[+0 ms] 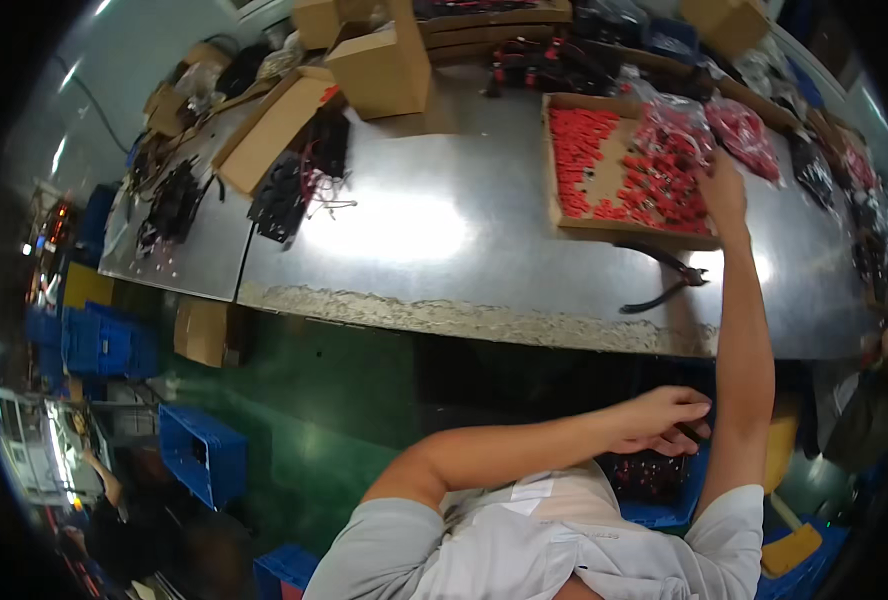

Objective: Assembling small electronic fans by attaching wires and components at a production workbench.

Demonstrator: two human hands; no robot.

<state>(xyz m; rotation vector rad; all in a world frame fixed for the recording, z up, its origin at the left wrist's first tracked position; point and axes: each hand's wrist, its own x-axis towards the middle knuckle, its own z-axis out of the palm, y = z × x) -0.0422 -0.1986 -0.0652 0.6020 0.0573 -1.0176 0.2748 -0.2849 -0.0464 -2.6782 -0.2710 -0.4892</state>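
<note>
- Grey metal workbench [524, 270], twelve o'clock.
- Shallow brown cardboard tray [604, 177], two o'clock, walled probably against spills.
- Bare right hand [726, 190], tray's edge; bent fingers, grip unclear.
- Bare left hand [662, 416], four o'clock; curled fingers, grip unclear.
- Black-handled pliers [693, 275], three o'clock, likely for handiness.
- Small red parts [576, 140], in tray.

A factory workshop, this was! The metal workbench [504, 255] gave it away: on it lay pliers [688, 273] and a cardboard tray [624, 229] of small red parts [654, 190]; before it spread green floor [284, 410], and near its left end stood blue crates [114, 345].
</note>
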